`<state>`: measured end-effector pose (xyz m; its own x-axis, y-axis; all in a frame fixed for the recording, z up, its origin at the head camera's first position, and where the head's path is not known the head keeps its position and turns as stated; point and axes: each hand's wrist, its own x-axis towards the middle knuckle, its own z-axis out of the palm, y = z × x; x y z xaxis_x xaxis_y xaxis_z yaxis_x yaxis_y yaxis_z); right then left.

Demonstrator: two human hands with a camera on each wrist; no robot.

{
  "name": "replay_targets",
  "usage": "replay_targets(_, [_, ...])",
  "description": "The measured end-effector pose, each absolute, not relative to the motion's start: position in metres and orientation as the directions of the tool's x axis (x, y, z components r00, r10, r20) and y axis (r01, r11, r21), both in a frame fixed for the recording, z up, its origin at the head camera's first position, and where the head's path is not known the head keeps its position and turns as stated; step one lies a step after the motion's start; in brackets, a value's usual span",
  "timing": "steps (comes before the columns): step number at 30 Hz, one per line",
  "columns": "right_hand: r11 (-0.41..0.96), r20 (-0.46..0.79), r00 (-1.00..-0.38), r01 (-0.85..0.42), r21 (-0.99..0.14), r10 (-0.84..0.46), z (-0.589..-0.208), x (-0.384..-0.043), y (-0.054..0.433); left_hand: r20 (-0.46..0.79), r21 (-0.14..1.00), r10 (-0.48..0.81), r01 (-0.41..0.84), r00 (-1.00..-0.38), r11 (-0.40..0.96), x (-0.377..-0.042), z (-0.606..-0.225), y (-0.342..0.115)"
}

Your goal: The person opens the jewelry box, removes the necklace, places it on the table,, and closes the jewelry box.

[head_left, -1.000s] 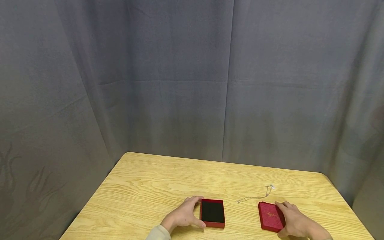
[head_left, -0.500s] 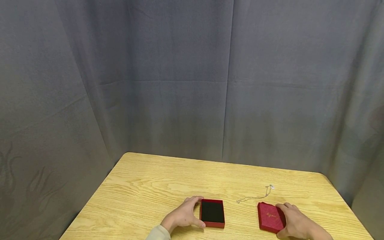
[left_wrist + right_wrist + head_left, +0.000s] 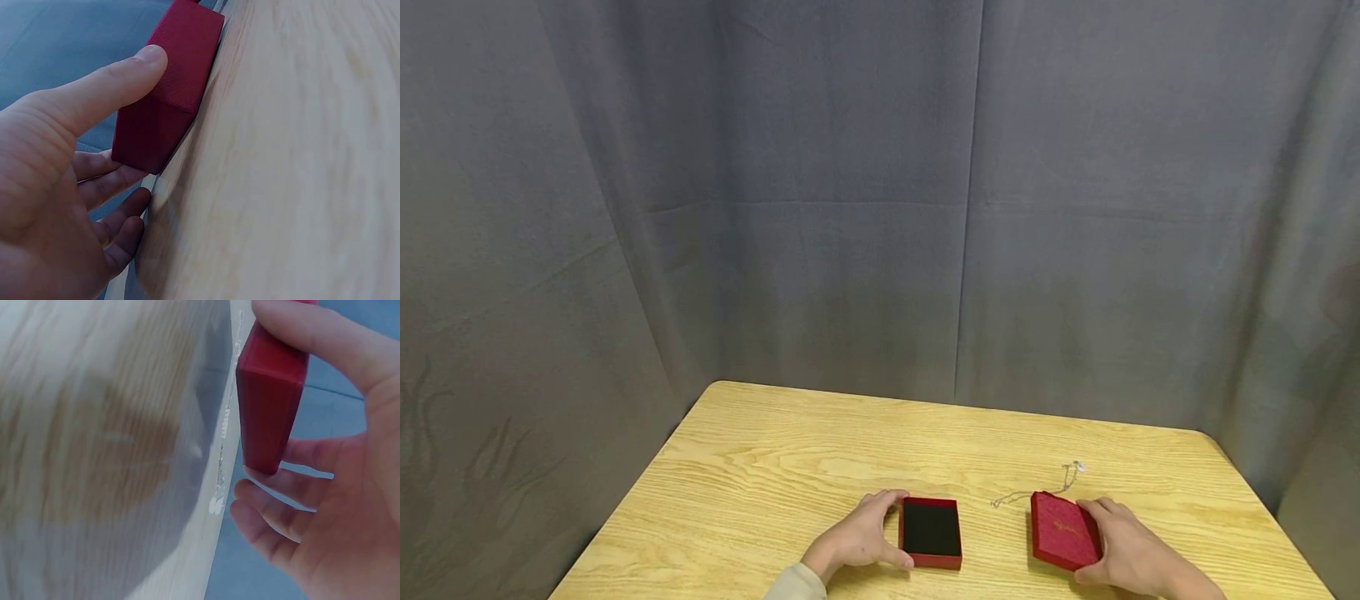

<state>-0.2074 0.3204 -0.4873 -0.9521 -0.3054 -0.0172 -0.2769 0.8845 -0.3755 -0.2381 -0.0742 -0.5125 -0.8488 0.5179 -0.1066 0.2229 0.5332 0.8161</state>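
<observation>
A red box base (image 3: pixel 931 533) with a black pad inside sits on the table. My left hand (image 3: pixel 861 533) holds it by its left corners, thumb at the near side and fingers at the far side. To the right, my right hand (image 3: pixel 1127 546) grips a red box lid (image 3: pixel 1066 531) with faint gold script on top, thumb and fingers on opposite sides. In the right wrist view the lid (image 3: pixel 272 400) is raised off the table. Just behind it lies a thin silver necklace (image 3: pixel 1070 477), partly hidden by the lid in the head view.
The wood-grain table (image 3: pixel 805 450) has rounded far corners. Grey curtains (image 3: pixel 850 250) hang behind it and along both sides.
My right hand has lifted the lid off the table and moved it a little left and away from me, tilting it. The left hand and the box base have stayed still.
</observation>
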Motion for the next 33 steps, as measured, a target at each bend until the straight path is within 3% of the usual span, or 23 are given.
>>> replay_targets(33, [0.85, 0.056, -0.938, -0.334, -0.408, -0.342, -0.476, -0.21, 0.278, -0.126, 0.82, 0.516, 0.204, -0.847, 0.535, -0.238, -0.514, -0.075])
